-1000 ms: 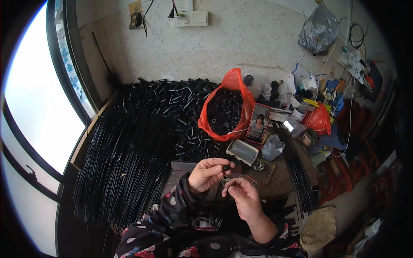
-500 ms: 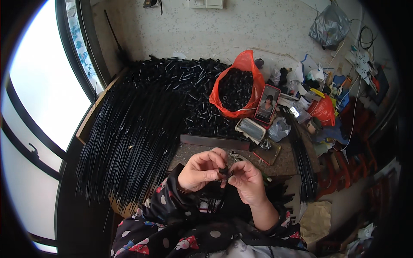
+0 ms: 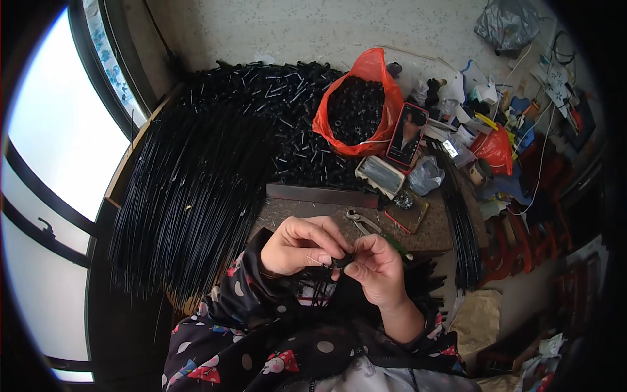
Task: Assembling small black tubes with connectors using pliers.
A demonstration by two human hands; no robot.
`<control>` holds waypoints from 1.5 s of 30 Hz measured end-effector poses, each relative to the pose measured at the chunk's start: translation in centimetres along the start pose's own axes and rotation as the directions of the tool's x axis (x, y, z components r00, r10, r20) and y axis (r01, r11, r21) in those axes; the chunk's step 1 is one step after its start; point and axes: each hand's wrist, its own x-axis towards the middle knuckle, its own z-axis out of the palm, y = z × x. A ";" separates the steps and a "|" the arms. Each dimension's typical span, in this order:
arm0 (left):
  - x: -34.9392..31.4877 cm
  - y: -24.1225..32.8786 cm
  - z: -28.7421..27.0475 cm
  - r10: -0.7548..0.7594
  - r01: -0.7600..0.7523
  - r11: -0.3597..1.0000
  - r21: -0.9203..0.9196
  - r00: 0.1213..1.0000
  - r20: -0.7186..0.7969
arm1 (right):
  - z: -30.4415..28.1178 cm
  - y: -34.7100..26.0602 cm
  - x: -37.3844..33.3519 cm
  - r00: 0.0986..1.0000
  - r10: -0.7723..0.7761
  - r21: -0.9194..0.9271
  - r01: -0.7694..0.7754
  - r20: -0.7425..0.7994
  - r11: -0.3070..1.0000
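In front of my chest, at the near edge of the table [image 3: 287, 212], my left hand [image 3: 299, 247] and my right hand [image 3: 379, 269] meet at a small black round part [image 3: 342, 261]. The thumb and fingers of my left hand pinch it from the left. From the other side, my right thumb and forefinger press on it. Fingertips cover much of the part, so its exact kind cannot be made out. Just beyond my hands lies a pair of pliers [image 3: 366, 224] with green handles. Black thin rods hang below my hands, partly hidden.
Long black rods [image 3: 183, 202] fill the table's left side. Behind them spreads a heap of short black tubes [image 3: 255, 91]. An orange-red bag [image 3: 320, 124] holds black round parts, beside a phone [image 3: 406, 135] and a small tray [image 3: 381, 175]. Clutter and more rods [image 3: 461, 235] lie right.
My fingers have closed in around the small black part, which shows less now. The view has shifted, so the table things sit higher and the pliers show more fully. The phone's picture differs.
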 end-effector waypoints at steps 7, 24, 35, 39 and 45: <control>-0.2 -2.1 0.5 0.228 -0.181 0.946 0.268 0.961 -0.157 | -1.3 -0.9 0.9 0.991 0.132 -0.032 -0.131 0.038 0.991; -0.6 -4.0 4.0 0.535 -0.142 0.704 0.696 0.751 -0.387 | -0.3 0.9 0.9 0.956 -0.181 -0.125 0.155 -0.230 0.980; -1.7 -1.8 4.3 0.410 0.009 0.566 0.824 0.864 -0.291 | -1.2 -0.5 0.7 0.987 -0.139 -0.306 0.109 -0.078 0.946; -1.1 -1.7 4.3 0.490 -0.087 0.263 0.961 0.870 -0.055 | -2.1 -0.1 0.9 0.994 0.085 0.035 -0.083 -0.068 0.996; -2.9 -3.3 5.0 0.134 -0.064 0.870 0.488 0.985 -0.109 | -0.4 -1.2 0.9 0.986 0.169 -0.150 -0.169 -0.008 0.974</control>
